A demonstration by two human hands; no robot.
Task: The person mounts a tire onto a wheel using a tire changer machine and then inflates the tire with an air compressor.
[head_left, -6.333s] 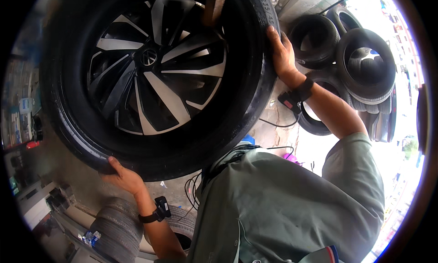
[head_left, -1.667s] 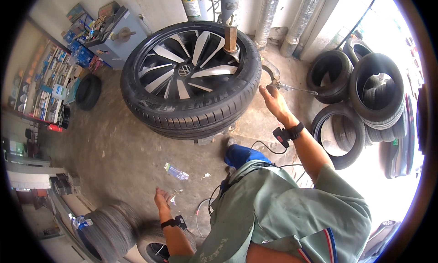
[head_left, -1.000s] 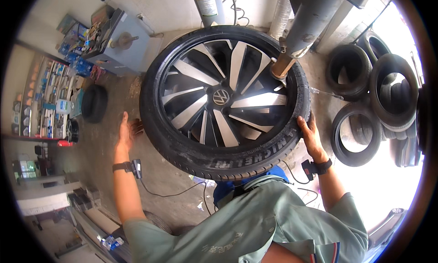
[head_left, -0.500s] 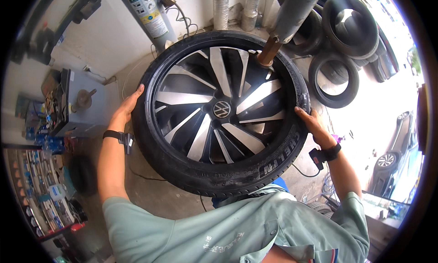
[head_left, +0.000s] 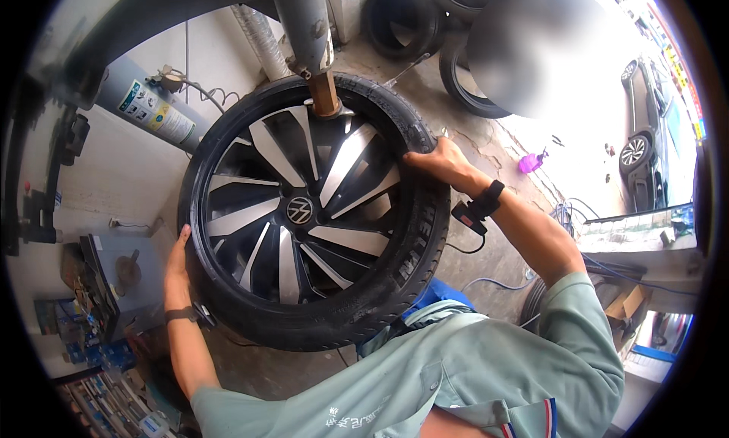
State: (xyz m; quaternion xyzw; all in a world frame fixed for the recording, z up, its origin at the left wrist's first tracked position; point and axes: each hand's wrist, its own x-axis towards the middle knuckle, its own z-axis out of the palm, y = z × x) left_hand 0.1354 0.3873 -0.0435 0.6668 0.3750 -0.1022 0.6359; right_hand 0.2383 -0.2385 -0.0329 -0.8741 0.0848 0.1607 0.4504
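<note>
A car wheel (head_left: pixel 299 211) with black and silver spokes fills the middle, lying roughly level in front of my body. Its black tyre (head_left: pixel 304 322) is around the rim. My left hand (head_left: pixel 177 259) grips the tyre's left edge, fingers along the tread. At the upper right edge my right hand (head_left: pixel 446 164) holds on, thumb over the sidewall and fingers round the tread. A grey post (head_left: pixel 304 31) with a brown metal end piece (head_left: pixel 324 94) comes down at the far edge of the rim. What supports the wheel underneath is hidden.
Several loose tyres (head_left: pixel 402 20) stand or lie at the back, partly behind a blurred patch. A grey cylinder (head_left: pixel 148 111) leans in at the far left. A purple bottle (head_left: pixel 531 162) is on the floor, right. A parked car (head_left: pixel 645 126) is beyond.
My view has swung right, so wheel and post appear further left. The wheel is still between both hands; my right hand is now further toward its far side. A blurred patch has appeared.
</note>
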